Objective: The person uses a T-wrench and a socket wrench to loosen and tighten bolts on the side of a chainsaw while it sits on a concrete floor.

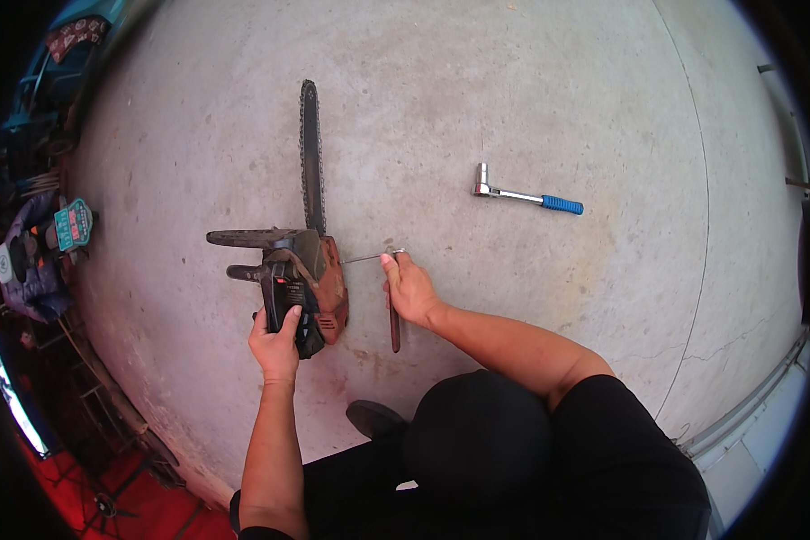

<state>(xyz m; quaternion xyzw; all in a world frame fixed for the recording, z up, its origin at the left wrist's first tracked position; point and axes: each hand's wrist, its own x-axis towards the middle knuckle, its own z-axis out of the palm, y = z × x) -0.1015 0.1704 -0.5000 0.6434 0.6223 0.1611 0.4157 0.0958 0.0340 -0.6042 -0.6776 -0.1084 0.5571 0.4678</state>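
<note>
A chainsaw [331, 288] with a reddish-orange side cover lies on the concrete, its bar and chain [311, 157] pointing away from me. My left hand [275, 346] is closed round its black rear handle [282, 292]. To the right of the saw, my right hand [411, 290] grips a tool with a brown-red handle [395, 328]. A thin metal shaft [362, 260] runs from this hand to the cover's side. Whether the shaft and handle are one piece, I cannot tell; fingers hide where they meet.
A ratchet wrench [535, 199] with a socket and blue grip lies on the floor at the right. A scooter or similar vehicle [36, 256] with a teal plate stands along the left edge. My dark shoe [375, 418] is near the saw. Past a floor seam, a wall [738, 468] borders the right.
</note>
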